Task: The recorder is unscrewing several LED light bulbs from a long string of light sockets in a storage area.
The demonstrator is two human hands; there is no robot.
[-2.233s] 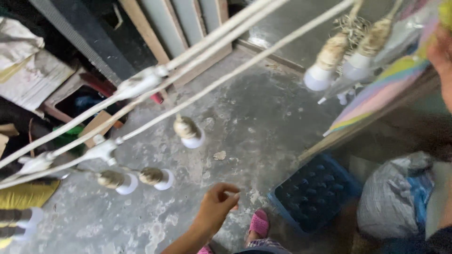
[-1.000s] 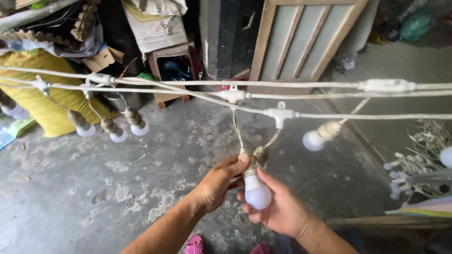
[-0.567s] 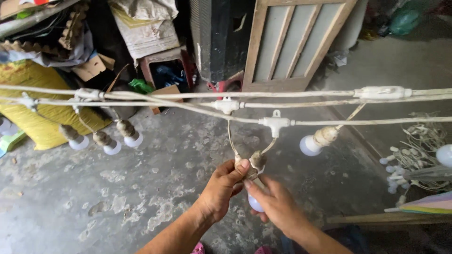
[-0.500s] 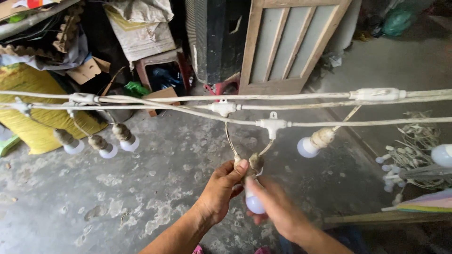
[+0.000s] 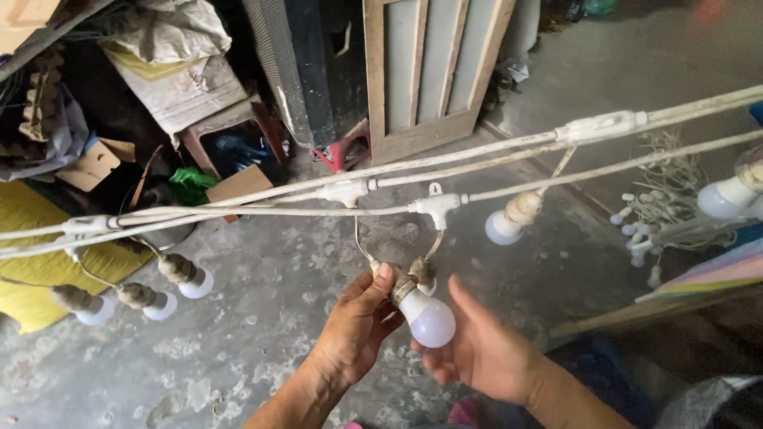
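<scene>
A white bulb (image 5: 431, 321) hangs in a dirty lamp socket (image 5: 404, 287) on short wires from white cables (image 5: 509, 189) strung across the view. My left hand (image 5: 356, 326) pinches the socket with thumb and fingers. Just right of the bulb, my right hand (image 5: 479, 349) is open with its fingers spread, and its fingertips sit under the bulb without gripping it. A white junction piece (image 5: 435, 206) joins the socket's wire to the cable above.
More bulbs hang from the cables: three at left (image 5: 145, 302), one at centre right (image 5: 505, 224), one at far right (image 5: 722, 196). A wooden framed panel (image 5: 429, 71), a small red stool (image 5: 343, 151), yellow sacks (image 5: 48, 262) and boxes stand on the concrete floor (image 5: 262, 318).
My right hand has let go of the bulb and opened beside it. My left hand keeps its hold on the socket. The view has drifted slightly.
</scene>
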